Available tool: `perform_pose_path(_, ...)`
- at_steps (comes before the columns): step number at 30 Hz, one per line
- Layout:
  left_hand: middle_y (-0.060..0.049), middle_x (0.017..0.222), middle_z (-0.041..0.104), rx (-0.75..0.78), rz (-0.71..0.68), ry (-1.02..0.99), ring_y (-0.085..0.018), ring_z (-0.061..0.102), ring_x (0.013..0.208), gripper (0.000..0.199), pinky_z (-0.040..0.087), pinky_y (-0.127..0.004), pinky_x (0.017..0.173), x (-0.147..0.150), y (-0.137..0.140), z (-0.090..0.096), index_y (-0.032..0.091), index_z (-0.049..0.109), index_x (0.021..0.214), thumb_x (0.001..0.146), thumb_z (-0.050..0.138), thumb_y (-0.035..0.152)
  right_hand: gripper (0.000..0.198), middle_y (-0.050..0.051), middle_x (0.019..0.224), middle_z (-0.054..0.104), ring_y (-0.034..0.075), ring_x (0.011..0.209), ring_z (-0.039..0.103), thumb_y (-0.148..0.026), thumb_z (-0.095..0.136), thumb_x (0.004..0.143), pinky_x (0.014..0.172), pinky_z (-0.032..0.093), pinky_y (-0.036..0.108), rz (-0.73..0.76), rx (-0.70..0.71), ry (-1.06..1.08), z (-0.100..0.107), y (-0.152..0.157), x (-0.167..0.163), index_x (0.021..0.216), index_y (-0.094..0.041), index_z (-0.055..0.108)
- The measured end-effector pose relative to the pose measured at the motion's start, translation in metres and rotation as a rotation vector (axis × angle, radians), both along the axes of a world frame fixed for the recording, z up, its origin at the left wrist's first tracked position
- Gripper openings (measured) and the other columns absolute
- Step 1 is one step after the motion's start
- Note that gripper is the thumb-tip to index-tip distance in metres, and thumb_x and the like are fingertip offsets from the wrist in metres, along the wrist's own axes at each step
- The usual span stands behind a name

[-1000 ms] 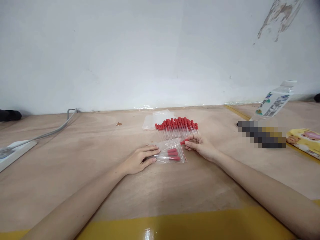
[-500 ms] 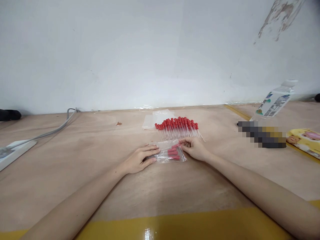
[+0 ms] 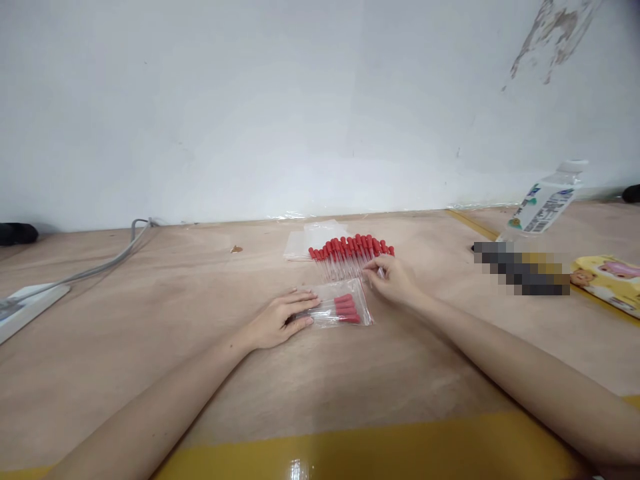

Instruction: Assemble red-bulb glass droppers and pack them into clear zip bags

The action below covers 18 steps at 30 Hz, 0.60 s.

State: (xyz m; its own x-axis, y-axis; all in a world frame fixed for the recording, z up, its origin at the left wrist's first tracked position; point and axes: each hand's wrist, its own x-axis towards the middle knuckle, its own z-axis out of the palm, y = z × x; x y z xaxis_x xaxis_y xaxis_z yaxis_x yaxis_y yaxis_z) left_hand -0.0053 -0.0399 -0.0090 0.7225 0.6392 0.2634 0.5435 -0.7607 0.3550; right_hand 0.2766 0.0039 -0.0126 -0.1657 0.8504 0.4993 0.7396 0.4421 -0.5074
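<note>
My left hand [image 3: 283, 317] lies with outstretched fingers on the left end of a clear zip bag [image 3: 325, 293], thumb apart from the fingers. Inside the bag several red-bulbed droppers [image 3: 347, 309] lie side by side, bulbs toward its right end. Just beyond the bag, my right hand [image 3: 393, 279] is at the near right side of a row of droppers [image 3: 345, 250] with red bulbs and clear stems. Its thumb and forefinger are pinched near the stems; what is between them is too small to make out.
Flat white bags or sheets [image 3: 297, 245] lie behind the dropper row. A clear bottle [image 3: 545, 200], a blurred dark object [image 3: 520, 270] and a yellow printed packet [image 3: 607, 280] are at the right. A white power strip [image 3: 37, 303] with a grey cable [image 3: 107, 263] is at the left.
My right hand has left the bag's open end and moved up to the dropper row. The topmost dropper in the bag now lies in line with the others. My left hand stays put.
</note>
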Motion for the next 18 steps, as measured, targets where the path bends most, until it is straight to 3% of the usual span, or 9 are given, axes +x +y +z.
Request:
perform_pose_path(4, -0.006, 0.130, 0.049, -0.008, -0.002, 0.001, -0.020, 0.041, 0.123, 0.038, 0.030, -0.041, 0.105, 0.000, 0.000, 0.000, 0.023, 0.049, 0.125, 0.088, 0.044, 0.033, 0.018, 0.006, 0.076, 0.062, 0.019, 0.078, 0.053, -0.023, 0.051, 0.076, 0.070, 0.039, 0.030, -0.166, 0.121, -0.124, 0.016, 0.033, -0.001, 0.079, -0.018, 0.068)
perform_pose_path(7, -0.005, 0.130, 0.049, -0.010, -0.003, 0.002, -0.020, 0.041, 0.123, 0.038, 0.030, -0.041, 0.105, -0.001, 0.000, 0.001, 0.024, 0.049, 0.125, 0.088, 0.044, 0.033, 0.026, 0.010, 0.098, 0.060, 0.024, 0.095, 0.047, -0.026, 0.048, 0.080, 0.080, 0.035, 0.036, -0.243, 0.138, -0.218, 0.022, 0.058, -0.008, 0.095, -0.019, 0.067)
perform_pose_path(11, -0.005, 0.130, 0.050, -0.012, 0.000, -0.001, -0.020, 0.042, 0.122, 0.038, 0.031, -0.041, 0.105, 0.000, 0.000, 0.001, 0.024, 0.050, 0.124, 0.088, 0.045, 0.033, 0.029, 0.011, 0.116, 0.053, 0.029, 0.107, 0.040, -0.030, 0.044, 0.083, 0.084, 0.030, 0.047, -0.314, 0.017, -0.279, 0.022, 0.083, -0.016, 0.103, -0.022, 0.064)
perform_pose_path(15, -0.005, 0.130, 0.049, -0.010, -0.004, -0.002, -0.020, 0.042, 0.122, 0.038, 0.031, -0.042, 0.105, 0.000, 0.000, 0.001, 0.024, 0.049, 0.125, 0.088, 0.044, 0.033, 0.023, 0.009, 0.112, 0.056, 0.030, 0.109, 0.040, -0.031, 0.047, 0.080, 0.086, 0.029, 0.051, -0.302, -0.164, -0.183, 0.026, 0.097, -0.018, 0.088, -0.024, 0.068)
perform_pose_path(18, -0.005, 0.131, 0.049, -0.016, -0.001, 0.000, -0.019, 0.042, 0.123, 0.038, 0.030, -0.041, 0.105, -0.001, 0.000, 0.000, 0.026, 0.049, 0.125, 0.089, 0.044, 0.034, 0.019, 0.007, 0.104, 0.060, 0.029, 0.106, 0.043, -0.033, 0.051, 0.077, 0.085, 0.031, 0.051, -0.290, -0.182, -0.038, 0.037, 0.096, -0.014, 0.084, -0.024, 0.066)
